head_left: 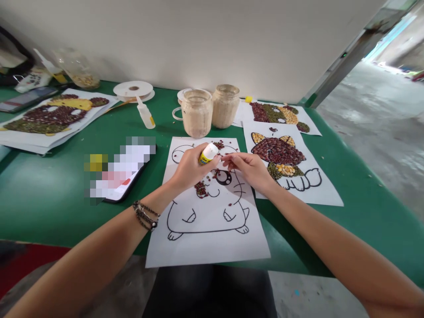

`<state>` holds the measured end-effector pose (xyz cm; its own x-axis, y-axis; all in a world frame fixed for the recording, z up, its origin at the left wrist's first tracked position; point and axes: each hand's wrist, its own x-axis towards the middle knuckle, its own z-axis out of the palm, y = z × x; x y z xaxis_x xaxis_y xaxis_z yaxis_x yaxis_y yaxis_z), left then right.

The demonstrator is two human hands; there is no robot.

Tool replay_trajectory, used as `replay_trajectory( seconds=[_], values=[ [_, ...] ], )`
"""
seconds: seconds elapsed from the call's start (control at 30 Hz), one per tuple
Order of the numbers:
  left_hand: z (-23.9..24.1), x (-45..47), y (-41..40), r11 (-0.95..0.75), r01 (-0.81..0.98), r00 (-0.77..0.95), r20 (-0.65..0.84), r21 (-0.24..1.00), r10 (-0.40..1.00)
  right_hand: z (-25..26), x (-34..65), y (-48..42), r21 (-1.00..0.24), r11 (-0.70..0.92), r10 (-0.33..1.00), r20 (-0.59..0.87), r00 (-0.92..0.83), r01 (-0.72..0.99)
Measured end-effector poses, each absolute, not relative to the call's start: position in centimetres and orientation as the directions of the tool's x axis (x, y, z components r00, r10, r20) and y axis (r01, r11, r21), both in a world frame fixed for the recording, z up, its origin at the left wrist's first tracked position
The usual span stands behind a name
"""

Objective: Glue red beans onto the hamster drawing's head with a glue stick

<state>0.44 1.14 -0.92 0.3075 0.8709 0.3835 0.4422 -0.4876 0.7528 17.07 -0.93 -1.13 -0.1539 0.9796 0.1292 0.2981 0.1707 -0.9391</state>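
My left hand [189,167] is wrapped around a glue stick [208,153] with a white top and a yellow label. Just to its right, my right hand [250,167] has its fingertips pinched together; anything between them is too small to make out. Both hands are over a sheet of paper [208,249] printed with a cartoon animal outline. Small dark red and green beans [201,189] lie in a clump by the drawn mouth, and more are scattered near the fingers and at the top of the sheet.
Two cloudy jars [197,114] stand behind the sheet. A lit phone [124,174], partly pixelated, lies at left. Near the wall are a glue bottle [145,114] and a white ribbon spool [133,89]. A bean-covered fox picture [280,152] lies right, another bean picture [56,114] far left.
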Motion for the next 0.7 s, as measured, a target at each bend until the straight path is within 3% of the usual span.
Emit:
replay_trajectory(
  seconds=[0.17, 0.43, 0.7],
  values=[
    [-0.8, 0.5, 1.0, -0.485, 0.41, 0.293, 0.392, 0.772, 0.872, -1.2, 17.0, -0.8, -0.84, 0.32, 0.947, 0.277, -0.16, 0.438],
    [-0.8, 0.5, 1.1, -0.483, 0.422, 0.276, 0.398, 0.767, 0.875, -2.2, 17.0, -0.6, -0.887, 0.259, 0.964, 0.215, -0.154, 0.383],
    [-0.8, 0.5, 1.1, -0.491, 0.414, 0.291, 0.4, 0.766, 0.869, -1.5, 17.2, -0.8, -0.716, 0.392, 0.92, 0.284, -0.271, 0.578]
  ],
)
